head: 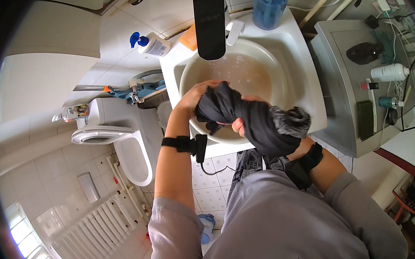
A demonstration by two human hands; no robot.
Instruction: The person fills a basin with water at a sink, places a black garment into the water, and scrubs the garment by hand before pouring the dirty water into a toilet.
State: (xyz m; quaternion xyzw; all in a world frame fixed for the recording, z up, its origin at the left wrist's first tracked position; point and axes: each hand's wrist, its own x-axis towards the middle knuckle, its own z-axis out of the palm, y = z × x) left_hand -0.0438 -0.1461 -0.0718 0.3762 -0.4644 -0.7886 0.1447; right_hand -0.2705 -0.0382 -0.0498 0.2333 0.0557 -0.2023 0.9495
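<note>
Over a round white basin (280,71) of cloudy, brownish water, both hands hold a twisted dark grey cloth garment (251,122). My left hand (197,95) grips its upper left end, with the fingers partly hidden by the fabric. My right hand (242,124) is wrapped around the middle, its fingertips showing below the cloth. A mottled grey section (294,122) of the garment is bunched near my right wrist. The basin stands in a white sink (306,95), under a faucet with a black top (210,22).
A blue liquid pump bottle (269,3), an orange soap bar (188,38) and a white pump bottle (155,45) stand around the sink's back edge. At right is a grey cabinet (340,81) with bottles and cables on top; at left is a toilet (134,161).
</note>
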